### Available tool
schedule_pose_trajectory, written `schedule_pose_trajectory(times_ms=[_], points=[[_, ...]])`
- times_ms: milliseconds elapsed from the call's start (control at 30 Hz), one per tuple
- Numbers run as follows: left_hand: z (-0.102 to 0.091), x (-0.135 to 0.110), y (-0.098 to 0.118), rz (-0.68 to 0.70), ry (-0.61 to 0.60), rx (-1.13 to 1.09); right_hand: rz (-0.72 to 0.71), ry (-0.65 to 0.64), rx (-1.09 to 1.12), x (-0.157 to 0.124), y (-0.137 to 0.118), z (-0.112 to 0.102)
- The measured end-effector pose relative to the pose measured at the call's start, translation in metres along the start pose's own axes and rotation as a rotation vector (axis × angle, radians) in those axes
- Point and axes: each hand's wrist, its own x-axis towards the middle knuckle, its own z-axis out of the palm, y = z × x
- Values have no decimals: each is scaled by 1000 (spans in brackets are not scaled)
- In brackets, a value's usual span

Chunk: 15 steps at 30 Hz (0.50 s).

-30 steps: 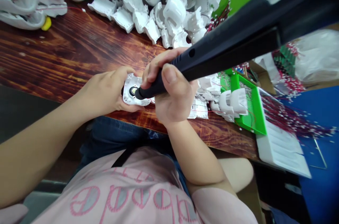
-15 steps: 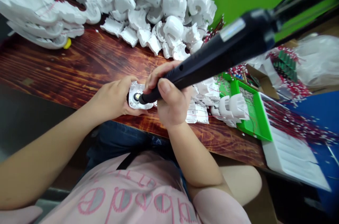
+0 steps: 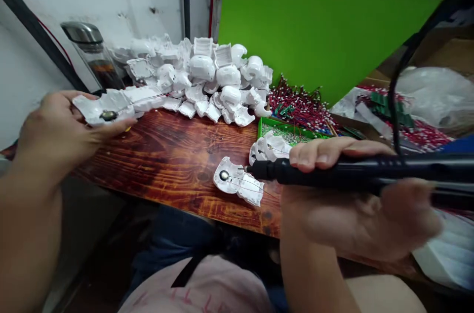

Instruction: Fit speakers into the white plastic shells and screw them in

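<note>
At the far left, my left hand [image 3: 55,130] pinches the end of a white plastic shell [image 3: 89,105] between thumb and fingers. A dark round part is set in this shell, and it is beside more white shells stacked in a row. My right hand [image 3: 344,204] is wrapped round a black electric screwdriver [image 3: 333,172], held nearly level with its bit pointing left. Behind the bit, as I see it, another white shell [image 3: 231,179] lies on the wooden table, with a round silver disc and thin red and black wires. The bit's contact with it cannot be told.
A heap of white shells [image 3: 202,68] stands along the back. Green trays [image 3: 264,128] of small parts and bundles of red wires [image 3: 296,100] are at the right. A glass bottle [image 3: 92,51] stands back left. The table's front edge [image 3: 177,203] is near my lap.
My left hand has moved left, carrying a white shell to the row there. My right hand has swung right and levelled the screwdriver, off the shell it was on. The view has tilted up.
</note>
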Motion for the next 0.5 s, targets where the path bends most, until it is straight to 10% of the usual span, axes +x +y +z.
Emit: schedule_pose_trajectory(times_ms=[233, 500], points=[[-1, 62, 5, -72, -13, 161, 49, 79, 22, -2, 10, -14], [5, 79, 0, -97, -115, 185, 56, 68, -22, -5, -3, -27]])
